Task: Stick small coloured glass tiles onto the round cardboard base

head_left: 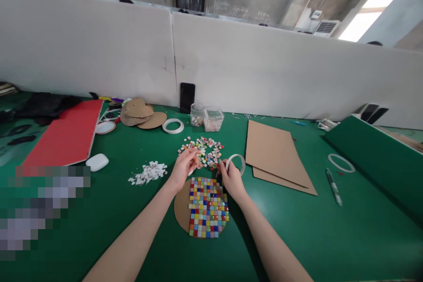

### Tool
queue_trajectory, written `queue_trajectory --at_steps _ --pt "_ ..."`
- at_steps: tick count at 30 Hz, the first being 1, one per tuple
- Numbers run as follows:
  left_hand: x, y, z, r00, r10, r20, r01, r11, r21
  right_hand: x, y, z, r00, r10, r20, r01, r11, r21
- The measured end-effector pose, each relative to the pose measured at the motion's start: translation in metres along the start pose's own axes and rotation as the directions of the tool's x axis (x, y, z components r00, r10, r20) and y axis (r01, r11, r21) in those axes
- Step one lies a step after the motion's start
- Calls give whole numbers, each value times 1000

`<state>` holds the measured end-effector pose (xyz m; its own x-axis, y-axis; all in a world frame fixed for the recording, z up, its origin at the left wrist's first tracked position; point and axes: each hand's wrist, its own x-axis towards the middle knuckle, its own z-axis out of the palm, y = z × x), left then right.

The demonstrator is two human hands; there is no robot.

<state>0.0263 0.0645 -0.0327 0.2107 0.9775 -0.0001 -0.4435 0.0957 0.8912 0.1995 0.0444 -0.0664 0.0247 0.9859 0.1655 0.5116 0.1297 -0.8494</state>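
Note:
A round cardboard disc (181,209) lies in front of me, mostly covered by rows of small coloured mosaic tiles (208,211); its left side shows bare card. Above the disc's upper left edge is my left hand (185,168), fingers pinched together; whatever is between them is too small to make out. My right hand (232,180) grips a roll of white tape (243,165) at the disc's upper right, with the ring standing on edge around the fingers. Beyond both hands spreads a loose pile of mosaic tiles (206,144), partly hidden by my left fingers.
White paper scraps (150,172) lie left. Behind are another tape roll (172,126), clear containers (213,120), a phone (187,97) and cardboard discs (155,120). Cardboard sheets (274,150) and a pen (333,187) lie right; a red board (66,136) lies left. A white partition (264,66) borders the table.

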Motion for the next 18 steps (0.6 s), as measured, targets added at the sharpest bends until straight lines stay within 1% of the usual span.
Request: queue_trajectory --at_steps 8,13,18 --pt "2 0 -3 1000 -13 -27 10 995 -100 4 -5 4 1000 -5 10 4 991 134" --pt "2 -3 -3 999 -34 -20 31 990 -140 8 -16 8 999 -46 13 43 987 156" --pt "1 -2 -4 999 -19 -29 14 985 -173 20 -24 14 997 -70 41 62 983 175"
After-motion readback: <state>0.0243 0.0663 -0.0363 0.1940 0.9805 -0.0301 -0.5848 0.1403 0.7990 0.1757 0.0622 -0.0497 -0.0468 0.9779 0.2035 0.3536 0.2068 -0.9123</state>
